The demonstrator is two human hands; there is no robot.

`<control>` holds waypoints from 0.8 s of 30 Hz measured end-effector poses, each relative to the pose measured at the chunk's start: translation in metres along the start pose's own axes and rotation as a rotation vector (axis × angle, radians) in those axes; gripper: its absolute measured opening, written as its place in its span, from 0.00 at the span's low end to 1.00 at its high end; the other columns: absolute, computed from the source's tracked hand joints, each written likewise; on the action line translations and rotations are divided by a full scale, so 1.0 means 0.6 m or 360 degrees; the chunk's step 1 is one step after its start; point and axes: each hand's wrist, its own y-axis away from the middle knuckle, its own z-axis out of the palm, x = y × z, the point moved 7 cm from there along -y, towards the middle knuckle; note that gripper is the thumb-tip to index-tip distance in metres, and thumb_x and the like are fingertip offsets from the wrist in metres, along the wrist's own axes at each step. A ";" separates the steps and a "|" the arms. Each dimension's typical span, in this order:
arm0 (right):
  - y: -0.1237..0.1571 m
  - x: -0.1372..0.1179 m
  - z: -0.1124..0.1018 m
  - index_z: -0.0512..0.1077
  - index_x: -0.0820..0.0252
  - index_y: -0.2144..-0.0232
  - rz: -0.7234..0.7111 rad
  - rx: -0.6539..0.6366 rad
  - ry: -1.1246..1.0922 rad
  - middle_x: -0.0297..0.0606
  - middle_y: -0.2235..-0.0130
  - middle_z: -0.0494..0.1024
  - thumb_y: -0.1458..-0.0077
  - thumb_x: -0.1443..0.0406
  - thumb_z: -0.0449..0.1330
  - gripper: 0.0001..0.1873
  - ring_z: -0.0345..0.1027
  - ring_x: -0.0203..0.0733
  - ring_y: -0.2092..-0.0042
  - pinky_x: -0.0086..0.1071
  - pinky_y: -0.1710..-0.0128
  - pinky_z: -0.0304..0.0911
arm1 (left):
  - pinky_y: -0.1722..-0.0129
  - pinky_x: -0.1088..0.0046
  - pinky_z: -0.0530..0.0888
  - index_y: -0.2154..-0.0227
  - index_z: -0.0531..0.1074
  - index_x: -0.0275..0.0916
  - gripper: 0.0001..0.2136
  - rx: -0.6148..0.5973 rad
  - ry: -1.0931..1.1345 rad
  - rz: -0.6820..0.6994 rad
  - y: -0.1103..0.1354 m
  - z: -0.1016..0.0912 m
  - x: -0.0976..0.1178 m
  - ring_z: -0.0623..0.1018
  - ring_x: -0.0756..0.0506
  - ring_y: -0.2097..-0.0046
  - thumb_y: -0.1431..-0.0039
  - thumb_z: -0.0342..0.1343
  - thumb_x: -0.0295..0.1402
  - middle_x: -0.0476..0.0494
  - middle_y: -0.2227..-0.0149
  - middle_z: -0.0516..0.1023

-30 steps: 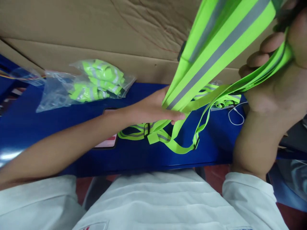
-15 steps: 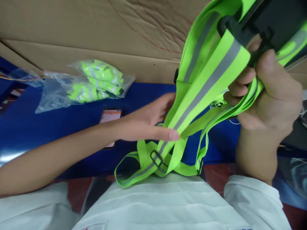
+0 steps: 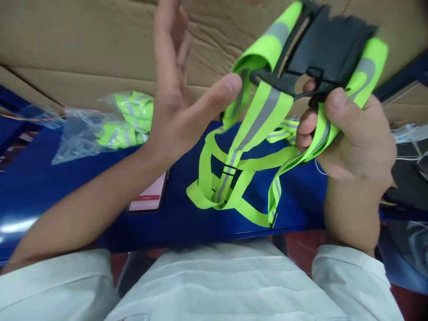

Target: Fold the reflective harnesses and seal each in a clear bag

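Note:
A lime-green reflective harness (image 3: 257,120) with grey stripes hangs from my right hand (image 3: 354,133), which is closed around several of its straps just below a black plastic buckle (image 3: 331,49). The straps fall in loops, and the lower ones rest on the blue table (image 3: 180,223). A small black strap slider (image 3: 230,170) sits on the middle strap. My left hand (image 3: 180,98) is raised to the left of the harness, fingers extended upward and thumb pointing toward the straps. Nothing shows in its grasp.
Clear plastic bags with folded lime-green straps (image 3: 127,120) lie at the back left. A phone (image 3: 149,194) with a lit screen is partly under my left forearm. Brown cardboard (image 3: 83,44) stands behind the table. White cables (image 3: 413,142) run at the right edge.
My left hand has moved up and away from the straps. My right hand has shifted slightly left with the harness, bringing the black buckle into fuller view.

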 end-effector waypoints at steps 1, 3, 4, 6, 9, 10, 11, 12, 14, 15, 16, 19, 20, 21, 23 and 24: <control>0.001 0.001 0.004 0.83 0.59 0.63 0.0009 -0.0019 0.0001 0.28 0.74 0.81 0.49 0.55 0.77 0.17 0.73 0.30 0.76 0.22 0.78 0.69 | 0.23 0.65 0.51 0.32 0.68 0.62 0.36 -0.0179 0.0033 0.0295 0.003 0.014 0.030 0.51 0.35 0.22 0.43 0.72 0.47 0.65 0.29 0.64; 0.004 0.004 0.012 0.83 0.59 0.63 0.0014 -0.0073 -0.0007 0.28 0.72 0.82 0.47 0.55 0.76 0.15 0.74 0.30 0.75 0.22 0.76 0.71 | 0.27 0.58 0.61 0.30 0.65 0.58 0.34 -0.0369 0.0206 -0.0051 0.004 0.039 0.026 0.56 0.32 0.23 0.37 0.67 0.41 0.61 0.27 0.59; 0.005 0.005 0.015 0.82 0.59 0.64 0.0005 -0.0096 -0.0012 0.28 0.71 0.82 0.46 0.56 0.76 0.14 0.75 0.31 0.74 0.22 0.75 0.72 | 0.31 0.57 0.68 0.31 0.66 0.56 0.33 -0.0386 0.0338 -0.0250 0.006 0.050 0.021 0.63 0.32 0.26 0.38 0.68 0.42 0.56 0.28 0.63; 0.007 0.007 0.017 0.82 0.59 0.65 -0.0002 -0.0124 -0.0012 0.29 0.70 0.83 0.45 0.56 0.75 0.13 0.76 0.31 0.73 0.22 0.74 0.73 | 0.41 0.58 0.80 0.39 0.77 0.49 0.25 -0.0483 0.0466 -0.0563 0.016 0.075 0.011 0.78 0.33 0.37 0.39 0.69 0.41 0.46 0.38 0.78; 0.007 0.010 0.016 0.81 0.60 0.64 0.0011 -0.0157 0.0033 0.31 0.68 0.83 0.42 0.57 0.74 0.12 0.77 0.32 0.71 0.24 0.72 0.75 | 0.60 0.63 0.87 0.53 0.85 0.41 0.14 -0.0542 0.0631 -0.0841 0.028 0.094 -0.010 0.87 0.37 0.55 0.38 0.69 0.41 0.42 0.54 0.86; 0.007 0.009 0.016 0.81 0.60 0.63 -0.0004 -0.0175 0.0061 0.32 0.67 0.83 0.42 0.57 0.74 0.12 0.77 0.33 0.70 0.26 0.71 0.76 | 0.63 0.64 0.87 0.55 0.85 0.40 0.13 -0.0558 0.0707 -0.0876 0.030 0.096 -0.016 0.87 0.38 0.57 0.38 0.69 0.41 0.42 0.55 0.86; 0.006 0.008 0.017 0.81 0.60 0.63 -0.0027 -0.0196 0.0098 0.33 0.67 0.83 0.41 0.57 0.73 0.13 0.78 0.34 0.69 0.27 0.69 0.77 | 0.64 0.65 0.87 0.55 0.85 0.40 0.13 -0.0591 0.0782 -0.0888 0.032 0.098 -0.019 0.87 0.38 0.58 0.39 0.70 0.42 0.42 0.55 0.86; 0.006 0.008 0.017 0.81 0.60 0.64 -0.0055 -0.0210 0.0140 0.34 0.66 0.83 0.41 0.56 0.73 0.13 0.78 0.36 0.68 0.29 0.68 0.78 | 0.64 0.64 0.87 0.55 0.85 0.40 0.15 -0.0643 0.0848 -0.0890 0.034 0.101 -0.020 0.88 0.38 0.58 0.40 0.71 0.43 0.41 0.53 0.86; 0.005 0.009 0.018 0.80 0.58 0.66 -0.0097 -0.0207 0.0225 0.34 0.66 0.82 0.42 0.54 0.73 0.14 0.78 0.37 0.66 0.30 0.67 0.77 | 0.61 0.63 0.87 0.55 0.85 0.41 0.19 -0.0769 0.0926 -0.0906 0.040 0.106 -0.016 0.88 0.36 0.56 0.44 0.73 0.46 0.39 0.52 0.86; 0.005 0.011 0.017 0.80 0.57 0.66 -0.0111 -0.0181 0.0266 0.34 0.66 0.82 0.42 0.54 0.73 0.14 0.77 0.37 0.66 0.31 0.67 0.76 | 0.61 0.63 0.87 0.55 0.85 0.41 0.20 -0.0808 0.0935 -0.0933 0.043 0.109 -0.014 0.88 0.36 0.56 0.44 0.72 0.48 0.39 0.53 0.87; 0.005 0.013 0.014 0.80 0.55 0.65 -0.0121 -0.0144 0.0302 0.33 0.65 0.81 0.42 0.54 0.73 0.13 0.77 0.37 0.66 0.31 0.67 0.76 | 0.61 0.64 0.87 0.55 0.85 0.41 0.20 -0.0806 0.0926 -0.0954 0.045 0.109 -0.011 0.88 0.37 0.57 0.42 0.71 0.49 0.39 0.55 0.87; 0.003 0.020 0.007 0.80 0.52 0.62 -0.0125 -0.0056 0.0376 0.31 0.63 0.81 0.43 0.53 0.73 0.12 0.75 0.37 0.65 0.32 0.66 0.75 | 0.64 0.67 0.85 0.57 0.86 0.39 0.20 -0.0596 0.0793 -0.0925 0.042 0.102 -0.004 0.87 0.41 0.64 0.36 0.64 0.52 0.40 0.62 0.87; 0.002 0.024 0.005 0.80 0.52 0.60 -0.0113 -0.0051 0.0386 0.30 0.63 0.81 0.43 0.53 0.74 0.13 0.75 0.37 0.65 0.32 0.65 0.75 | 0.64 0.67 0.84 0.59 0.86 0.39 0.20 -0.0505 0.0737 -0.0879 0.040 0.097 -0.003 0.86 0.42 0.66 0.35 0.63 0.51 0.41 0.63 0.87; 0.001 0.028 0.004 0.80 0.51 0.59 -0.0090 -0.0067 0.0381 0.30 0.61 0.81 0.44 0.52 0.74 0.15 0.76 0.37 0.63 0.32 0.64 0.75 | 0.64 0.67 0.84 0.59 0.86 0.39 0.19 -0.0431 0.0689 -0.0827 0.038 0.093 -0.002 0.86 0.43 0.67 0.34 0.63 0.51 0.42 0.63 0.87; -0.001 0.040 0.006 0.81 0.50 0.55 -0.0019 -0.0146 0.0335 0.31 0.57 0.82 0.42 0.50 0.72 0.17 0.77 0.39 0.58 0.33 0.57 0.76 | 0.61 0.66 0.83 0.57 0.85 0.40 0.18 -0.0307 0.0610 -0.0744 0.036 0.085 -0.006 0.85 0.45 0.66 0.31 0.60 0.50 0.43 0.61 0.87; -0.001 0.047 0.006 0.81 0.50 0.53 0.0035 -0.0177 0.0290 0.32 0.55 0.83 0.40 0.48 0.70 0.18 0.78 0.40 0.55 0.35 0.53 0.77 | 0.60 0.66 0.83 0.57 0.85 0.40 0.18 -0.0254 0.0576 -0.0706 0.035 0.081 -0.009 0.85 0.45 0.66 0.29 0.58 0.48 0.44 0.61 0.87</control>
